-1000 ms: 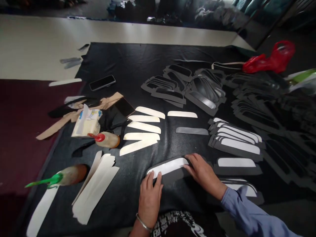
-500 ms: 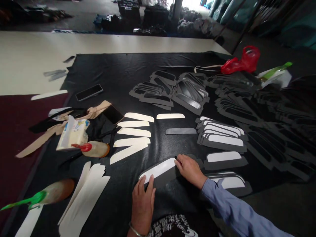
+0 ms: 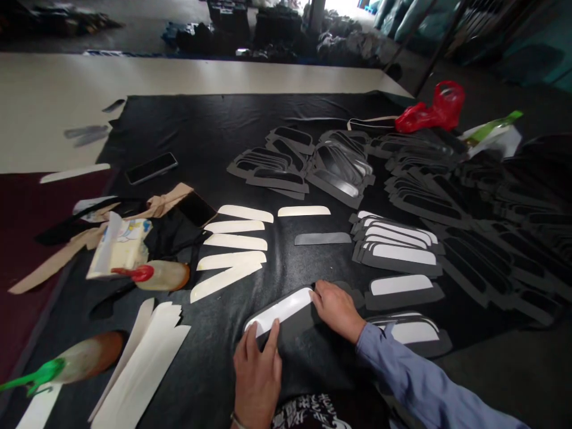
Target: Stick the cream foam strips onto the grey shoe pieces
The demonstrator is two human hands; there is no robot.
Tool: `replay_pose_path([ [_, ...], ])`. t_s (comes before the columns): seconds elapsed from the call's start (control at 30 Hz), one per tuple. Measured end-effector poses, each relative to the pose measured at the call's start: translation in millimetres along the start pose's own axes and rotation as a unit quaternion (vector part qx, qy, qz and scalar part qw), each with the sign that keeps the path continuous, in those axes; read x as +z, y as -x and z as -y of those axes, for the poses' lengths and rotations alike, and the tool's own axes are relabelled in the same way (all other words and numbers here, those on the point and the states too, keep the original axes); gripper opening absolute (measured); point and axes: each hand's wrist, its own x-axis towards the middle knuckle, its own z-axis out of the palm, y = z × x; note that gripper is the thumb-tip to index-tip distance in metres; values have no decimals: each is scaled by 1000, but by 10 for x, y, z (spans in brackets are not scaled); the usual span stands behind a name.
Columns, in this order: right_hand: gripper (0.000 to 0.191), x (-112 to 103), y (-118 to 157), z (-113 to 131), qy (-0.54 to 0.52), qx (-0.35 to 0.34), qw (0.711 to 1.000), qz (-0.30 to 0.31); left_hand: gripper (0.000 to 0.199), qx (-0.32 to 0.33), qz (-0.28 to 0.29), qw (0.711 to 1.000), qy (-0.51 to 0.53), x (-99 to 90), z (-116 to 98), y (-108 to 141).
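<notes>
A white strip (image 3: 286,310) with rounded corners lies slantwise on a dark grey backing piece (image 3: 298,322) in front of me. My left hand (image 3: 258,366) has its fingers apart, with the tips resting on the strip's near left end. At the other end, my right hand (image 3: 337,308) has its fingers drawn together, pinching at the strip's right tip and partly covering the backing piece. Beyond my hands lie a grey strip (image 3: 322,239), a single cream strip (image 3: 304,211) and several more cream strips (image 3: 235,241).
To the right are grey pieces with white strips (image 3: 404,254) and many dark pieces (image 3: 429,190). Two bottles, red-tipped (image 3: 167,275) and green-tipped (image 3: 92,356), lie at left beside long white strips (image 3: 145,363). A phone (image 3: 152,168) and red bag (image 3: 440,110) are farther back.
The view has shifted slightly, moving the scene a little to the left. Left-hand fingers have spread a bit more on the white strip; the right hand stays at its far end.
</notes>
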Motion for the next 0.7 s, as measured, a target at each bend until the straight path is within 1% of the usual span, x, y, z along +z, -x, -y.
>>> replay_pose_path([
  [0.17, 21, 15, 1, -59, 9, -4, 1000, 4, 48, -37, 20, 999, -4, -43, -68, -68],
  [0.2, 22, 6, 1, -75, 12, -9, 1000, -3, 49, -47, 30, 998, -3, -60, -85, -84],
  [0.27, 24, -26, -18, -85, 21, -31, 998, -44, 50, -64, 46, 997, 2, -99, -117, -113],
  [0.33, 25, -61, -72, -46, 23, -82, 992, -96, 52, -81, 59, 995, 10, -137, -144, -138],
  [0.4, 28, -71, -152, 41, 15, -168, 978, -122, 52, -98, 63, 993, 21, -171, -168, -159],
  [0.43, 34, -60, -195, 92, 12, -221, 968, -119, 52, -105, 66, 992, 28, -187, -180, -168],
  [0.5, 52, 0, -272, 183, 15, -324, 941, -94, 52, -117, 73, 989, 45, -213, -196, -180],
  [0.57, 62, 92, -325, 233, 29, -392, 918, -51, 52, -125, 75, 987, 65, -234, -191, -183],
  [0.63, 65, 178, -352, 241, 36, -413, 910, -16, 52, -128, 65, 985, 98, -240, -144, -172],
  [0.7, 66, 229, -360, 228, 37, -411, 911, 0, 49, -131, 27, 979, 153, -221, -50, -146],
])
